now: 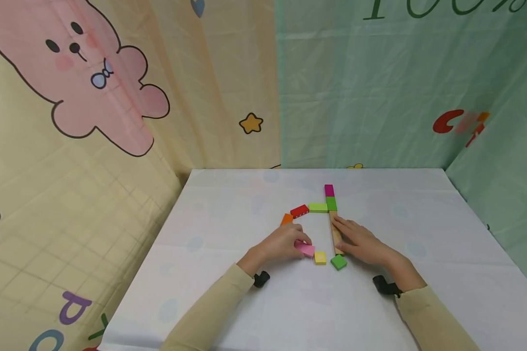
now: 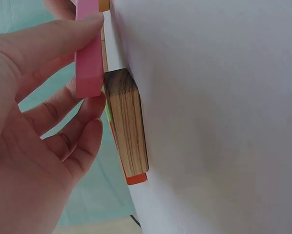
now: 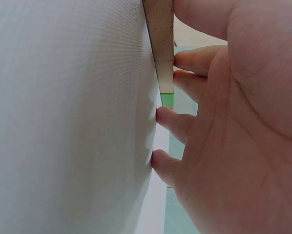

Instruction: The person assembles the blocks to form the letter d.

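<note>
My left hand (image 1: 278, 243) pinches a pink block (image 1: 306, 249) between thumb and fingers. A dark-grained wooden block (image 2: 127, 129) stands just beyond those fingers in the left wrist view; the hand hides it in the head view. Right of the pink block sits a yellow block (image 1: 320, 258), then a green block (image 1: 338, 262) turned at an angle. My right hand (image 1: 369, 243) rests with fairly straight fingers along the right side of a pale wooden strip (image 1: 334, 226), two fingertips touching the tabletop.
Beyond the strip, another green block (image 1: 331, 204) and a magenta block (image 1: 329, 190) continue its line. From there a light green block (image 1: 318, 208), a red block (image 1: 299, 211) and an orange block (image 1: 286, 219) curve leftward. All lie on a white-covered table (image 1: 421, 204) before printed curtains.
</note>
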`<action>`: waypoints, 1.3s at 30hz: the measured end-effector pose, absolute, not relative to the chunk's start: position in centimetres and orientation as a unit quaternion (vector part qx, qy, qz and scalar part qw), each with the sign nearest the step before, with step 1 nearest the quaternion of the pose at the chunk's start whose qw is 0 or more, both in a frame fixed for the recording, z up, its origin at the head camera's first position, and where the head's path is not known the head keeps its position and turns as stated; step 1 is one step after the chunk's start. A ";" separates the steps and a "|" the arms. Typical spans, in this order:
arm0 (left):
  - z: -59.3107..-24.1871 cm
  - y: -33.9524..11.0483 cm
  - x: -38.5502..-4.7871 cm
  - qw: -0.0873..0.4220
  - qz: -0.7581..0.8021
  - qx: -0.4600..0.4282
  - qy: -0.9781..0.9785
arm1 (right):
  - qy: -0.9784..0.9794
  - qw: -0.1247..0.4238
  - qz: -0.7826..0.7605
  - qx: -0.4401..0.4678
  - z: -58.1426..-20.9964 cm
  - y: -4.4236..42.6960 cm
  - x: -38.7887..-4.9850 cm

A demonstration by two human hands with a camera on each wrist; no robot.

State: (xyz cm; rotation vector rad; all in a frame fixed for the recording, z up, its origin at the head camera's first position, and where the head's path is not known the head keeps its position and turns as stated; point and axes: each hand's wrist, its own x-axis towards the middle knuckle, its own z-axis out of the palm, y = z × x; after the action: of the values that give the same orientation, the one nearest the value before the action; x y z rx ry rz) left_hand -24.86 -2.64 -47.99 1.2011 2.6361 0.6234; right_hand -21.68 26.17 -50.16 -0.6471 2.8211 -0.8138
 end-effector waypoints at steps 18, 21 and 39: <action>-48.4 -2.2 -24.4 0.114 0.226 0.405 0.879 | 0.936 0.059 -0.267 -0.221 -50.2 26.0 -21.7; -48.2 -2.5 -24.5 0.124 0.234 0.397 0.879 | 0.937 0.062 -0.268 -0.215 -50.2 26.2 -21.7; -48.0 -3.3 -24.7 0.118 0.222 0.417 0.874 | 0.937 0.059 -0.267 -0.217 -50.6 26.4 -21.8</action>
State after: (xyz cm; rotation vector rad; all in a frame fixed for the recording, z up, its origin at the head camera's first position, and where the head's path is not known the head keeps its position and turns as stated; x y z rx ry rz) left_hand -24.66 -3.26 -48.01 1.2187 2.5559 0.6502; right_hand -21.82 26.44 -50.60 -0.6569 2.8384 -0.8097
